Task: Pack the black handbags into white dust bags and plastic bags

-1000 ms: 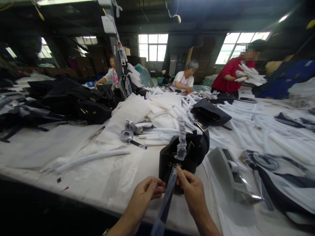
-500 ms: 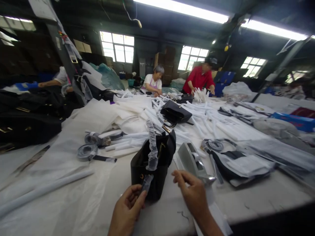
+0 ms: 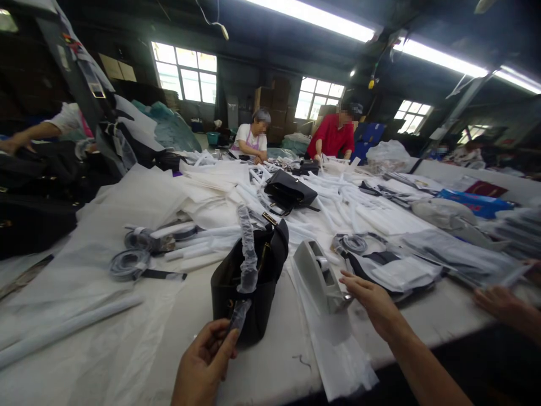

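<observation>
A: Entry one, left hand (image 3: 205, 358)?
B: Fingers closed, thumb against fingertips, gripping a strap (image 3: 240, 316) sheathed in clear plastic.
A: Main article?
B: One black handbag (image 3: 261, 304), standing upright on the counter (image 3: 283, 366), mouth open, gold-toned fittings. It is just beyond the left hand; the gripped strap lies against its near side.
A: Attachments?
B: One handle (image 3: 248, 256), wrapped in crinkled clear plastic, rising over the bag's opening.
A: Entry two, right hand (image 3: 372, 301)?
B: Fingers open and extended, holding nothing, at the near end of a grey tape dispenser (image 3: 319, 276). Whether the fingertips touch it, I cannot tell.
A: Position of the dispenser?
B: On the counter, right of the handbag and apart from it, with a sheet of translucent film (image 3: 346, 361) extending toward the near edge.
A: Surrounding stock?
B: Left of the bag: a wrapped coiled strap (image 3: 129, 264), and white sheets (image 3: 147, 194) in a loose heap. Behind the bag: a second black bag (image 3: 293, 190), tipped over.
A: Other persons?
B: Across the counter, a person in red (image 3: 332, 135) and a person in white (image 3: 251, 141). At the right edge, a co-worker's hand (image 3: 499, 301), near plastic-covered goods.
</observation>
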Demonstrator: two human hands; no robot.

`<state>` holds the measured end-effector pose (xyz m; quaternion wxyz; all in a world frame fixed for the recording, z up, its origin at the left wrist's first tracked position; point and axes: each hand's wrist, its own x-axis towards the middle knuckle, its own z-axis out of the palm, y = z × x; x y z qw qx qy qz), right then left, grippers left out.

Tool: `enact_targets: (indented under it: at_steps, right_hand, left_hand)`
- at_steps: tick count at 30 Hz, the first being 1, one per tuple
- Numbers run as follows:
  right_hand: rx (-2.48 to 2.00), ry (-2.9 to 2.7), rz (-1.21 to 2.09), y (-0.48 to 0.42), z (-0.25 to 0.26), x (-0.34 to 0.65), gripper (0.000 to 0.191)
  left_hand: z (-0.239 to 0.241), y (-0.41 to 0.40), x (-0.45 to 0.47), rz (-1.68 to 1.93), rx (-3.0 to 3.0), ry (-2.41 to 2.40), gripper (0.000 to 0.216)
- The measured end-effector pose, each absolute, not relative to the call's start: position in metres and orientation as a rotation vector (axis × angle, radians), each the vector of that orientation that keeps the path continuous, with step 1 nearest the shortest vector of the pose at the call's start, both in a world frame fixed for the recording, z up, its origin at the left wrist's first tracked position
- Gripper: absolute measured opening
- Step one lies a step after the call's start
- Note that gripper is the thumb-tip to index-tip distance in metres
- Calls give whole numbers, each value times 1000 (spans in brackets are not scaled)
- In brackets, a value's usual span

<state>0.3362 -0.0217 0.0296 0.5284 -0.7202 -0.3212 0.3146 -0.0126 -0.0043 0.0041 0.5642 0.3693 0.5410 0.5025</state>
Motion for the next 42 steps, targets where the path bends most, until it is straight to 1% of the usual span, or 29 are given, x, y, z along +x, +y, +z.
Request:
enact_targets:
  at_steps: [3,5,9,13,15,18,20,22,24,26,29,32,36,39,42]
  right_hand:
    - [-1673,-680,732,-36,40,336,42]
    - [-1646,-605,784,-48,42,332,46]
    - [-1625,-466,896,-65,29,321,45]
    - [-1765,-487,801,-70,8,324,48]
    - [-1820,-492,751,-72,5,327,48]
    - [-1920,-557,640,-76,16,314,47]
    - [-1931,-733,586,-76,30,286,44]
    - [-1802,-968,697,-72,43,243,39]
    - [-1608,-1092,951,-61,52,197,38]
    - [-1491,-1143,1134,-45,53,158,40]
    - [-1477,-1216,1211,-19,46,126,40]
    - [-1586,-1257,1145,-3,40,120,41]
    - [-1724,-1322,1128,5,39,124,42]
    - [-1712,-1299,1248,7,38,128,41]
    - [-1491,-1263,1438,5,37,134,39]
  left_hand:
    - [5,-5,-13,1182,864,1285,58]
    - [4,-5,-13,1175,861,1275,59]
    - [-1,-3,-15,1139,869,1239,58]
    - [-3,-1,-19,1098,870,1228,57]
    - [-3,0,-20,1089,870,1223,56]
    - [-3,-1,-21,1044,890,1211,55]
    - [-4,-2,-20,1042,892,1212,54]
    - [-5,-2,-18,1061,891,1205,54]
    - [-8,-1,-17,1073,897,1184,54]
    - [-10,-1,-17,1064,919,1156,53]
    - [-12,0,-19,1057,961,1125,49]
    - [-11,1,-22,1067,978,1093,45]
    - [-10,2,-26,1078,967,1071,47]
    - [-9,2,-29,1056,925,1040,51]
    - [-5,1,-31,992,846,1009,53]
